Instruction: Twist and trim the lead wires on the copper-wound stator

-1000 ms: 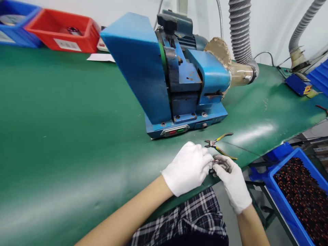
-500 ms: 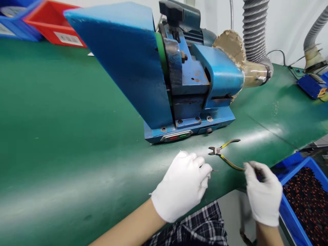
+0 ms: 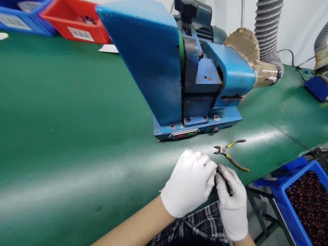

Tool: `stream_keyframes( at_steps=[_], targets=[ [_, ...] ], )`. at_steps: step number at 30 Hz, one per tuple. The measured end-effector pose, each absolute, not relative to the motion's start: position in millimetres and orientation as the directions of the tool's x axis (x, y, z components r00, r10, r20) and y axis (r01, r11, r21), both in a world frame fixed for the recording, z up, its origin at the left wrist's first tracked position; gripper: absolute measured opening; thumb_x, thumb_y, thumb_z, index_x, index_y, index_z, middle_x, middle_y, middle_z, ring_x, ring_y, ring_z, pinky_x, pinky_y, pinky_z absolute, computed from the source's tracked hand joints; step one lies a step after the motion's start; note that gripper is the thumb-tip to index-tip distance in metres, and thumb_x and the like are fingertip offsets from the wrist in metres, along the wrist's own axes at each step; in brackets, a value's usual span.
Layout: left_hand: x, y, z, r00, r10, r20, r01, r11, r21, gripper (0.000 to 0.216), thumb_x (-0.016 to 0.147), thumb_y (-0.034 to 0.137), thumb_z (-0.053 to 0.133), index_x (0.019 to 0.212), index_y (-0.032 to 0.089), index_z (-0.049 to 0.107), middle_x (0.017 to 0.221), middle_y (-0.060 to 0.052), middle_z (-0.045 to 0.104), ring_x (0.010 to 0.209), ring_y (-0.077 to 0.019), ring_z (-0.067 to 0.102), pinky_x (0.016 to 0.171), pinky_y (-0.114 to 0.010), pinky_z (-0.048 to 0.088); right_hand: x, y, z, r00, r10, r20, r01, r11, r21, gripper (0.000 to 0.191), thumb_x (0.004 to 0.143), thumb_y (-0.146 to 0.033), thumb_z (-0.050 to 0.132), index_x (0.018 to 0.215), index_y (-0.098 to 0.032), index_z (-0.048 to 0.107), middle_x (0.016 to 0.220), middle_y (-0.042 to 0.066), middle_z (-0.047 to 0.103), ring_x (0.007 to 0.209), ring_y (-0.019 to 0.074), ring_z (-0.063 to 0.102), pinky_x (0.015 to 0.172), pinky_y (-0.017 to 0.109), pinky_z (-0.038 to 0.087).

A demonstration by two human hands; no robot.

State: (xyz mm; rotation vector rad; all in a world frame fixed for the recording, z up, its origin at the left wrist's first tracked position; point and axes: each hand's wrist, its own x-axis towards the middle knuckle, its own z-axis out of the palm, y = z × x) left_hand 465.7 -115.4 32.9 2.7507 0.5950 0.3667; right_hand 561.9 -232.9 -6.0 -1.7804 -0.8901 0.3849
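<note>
The left hand [image 3: 189, 184] and the right hand [image 3: 231, 201], both in white gloves, meet at the near edge of the green table [image 3: 64, 136]. Their fingertips press together on a small dark part [image 3: 222, 176] – pinched between the two, mostly hidden by the gloves. Just beyond the grip lie yellow-handled cutters [image 3: 229, 153], untouched. Farther behind stands a blue machine [image 3: 179, 68]. Right of the grip, below the table, sits a blue bin [image 3: 299, 198] of dark pieces.

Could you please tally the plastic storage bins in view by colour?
Blue plastic bins: 2, one at the bench's far left and one holding small dark parts at lower right
Red plastic bins: 1, the labelled one behind the green bench
Total: 3
</note>
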Motion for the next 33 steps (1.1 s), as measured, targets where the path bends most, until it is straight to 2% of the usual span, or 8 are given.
stream_keyframes(
  at_steps=[2, 7, 13, 16, 19, 25, 28, 33],
  targets=[
    [465, -115, 33, 0.882, 0.432, 0.189, 0.351, -0.869, 0.348, 0.022, 0.086, 0.021, 0.039, 0.072, 0.019, 0.055, 0.072, -0.005, 0.057, 0.066, -0.0205, 0.048, 0.064, -0.037, 0.031, 563, -231, -6, 0.693, 0.713, 0.111, 0.334, -0.181, -0.925, 0.021, 0.084, -0.021, 0.059, 0.101, -0.024, 0.07, 0.104, 0.007, 0.07, 0.097, 0.0229, 0.064, 0.087, 0.037, 0.051],
    [466, -116, 29, 0.866, 0.447, 0.225, 0.358, -0.867, 0.346, 0.017, 0.083, 0.02, 0.042, 0.073, 0.018, 0.056, 0.073, -0.005, 0.057, 0.069, -0.0214, 0.048, 0.066, -0.038, 0.033, 570, -220, 0, 0.716, 0.666, -0.21, -0.09, -0.21, -0.973, 0.011, 0.075, -0.026, 0.069, 0.085, -0.021, 0.07, 0.087, 0.003, 0.072, 0.084, 0.0199, 0.064, 0.081, 0.032, 0.051],
    [463, -111, 27, 0.895, 0.363, 0.26, 0.262, -0.899, 0.352, 0.015, 0.081, 0.019, 0.043, 0.072, 0.018, 0.055, 0.072, -0.005, 0.057, 0.068, -0.0195, 0.048, 0.067, -0.036, 0.034, 592, -206, 12, 0.491, 0.811, -0.318, -0.294, -0.189, -0.937, 0.022, 0.069, -0.035, 0.074, 0.063, -0.016, 0.063, 0.05, -0.002, 0.055, 0.042, 0.0105, 0.044, 0.041, 0.023, 0.036],
    [461, -106, 27, 0.927, 0.263, 0.269, 0.15, -0.914, 0.377, 0.015, 0.083, 0.02, 0.043, 0.073, 0.02, 0.056, 0.074, -0.003, 0.058, 0.07, -0.0189, 0.049, 0.068, -0.035, 0.034, 610, -204, 18, 0.475, 0.819, -0.323, -0.352, -0.16, -0.922, 0.032, 0.069, -0.041, 0.073, 0.057, -0.018, 0.055, 0.047, -0.004, 0.047, 0.039, 0.0093, 0.038, 0.037, 0.022, 0.03],
    [461, -105, 27, 0.926, 0.256, 0.278, 0.132, -0.908, 0.397, 0.016, 0.084, 0.021, 0.042, 0.078, 0.02, 0.057, 0.076, -0.003, 0.059, 0.07, -0.0191, 0.05, 0.068, -0.035, 0.035, 618, -208, 20, 0.549, 0.789, -0.276, -0.352, -0.081, -0.932, 0.033, 0.069, -0.045, 0.072, 0.058, -0.02, 0.053, 0.051, -0.005, 0.046, 0.044, 0.0104, 0.042, 0.041, 0.023, 0.035],
    [462, -110, 29, 0.902, 0.335, 0.271, 0.219, -0.898, 0.381, 0.019, 0.084, 0.018, 0.04, 0.074, 0.019, 0.056, 0.074, -0.005, 0.057, 0.069, -0.0188, 0.049, 0.068, -0.036, 0.035, 595, -223, 8, 0.606, 0.74, -0.292, -0.229, -0.189, -0.955, 0.02, 0.072, -0.031, 0.074, 0.087, -0.018, 0.073, 0.079, 0.005, 0.072, 0.068, 0.0189, 0.065, 0.065, 0.03, 0.053],
    [462, -112, 29, 0.893, 0.368, 0.26, 0.252, -0.886, 0.39, 0.022, 0.085, 0.018, 0.038, 0.074, 0.018, 0.056, 0.074, -0.005, 0.056, 0.069, -0.0192, 0.048, 0.068, -0.036, 0.036, 586, -228, 4, 0.678, 0.687, -0.26, -0.107, -0.257, -0.96, 0.023, 0.077, -0.035, 0.069, 0.092, -0.019, 0.074, 0.095, 0.008, 0.074, 0.087, 0.0251, 0.067, 0.079, 0.037, 0.055],
    [462, -113, 27, 0.888, 0.381, 0.257, 0.259, -0.878, 0.403, 0.022, 0.085, 0.019, 0.037, 0.072, 0.018, 0.055, 0.074, -0.005, 0.056, 0.07, -0.0193, 0.048, 0.068, -0.037, 0.035, 585, -229, 0, 0.662, 0.73, -0.169, 0.014, -0.238, -0.971, 0.017, 0.079, -0.03, 0.067, 0.092, -0.023, 0.075, 0.098, 0.006, 0.074, 0.092, 0.0246, 0.067, 0.087, 0.038, 0.053]
  ],
)
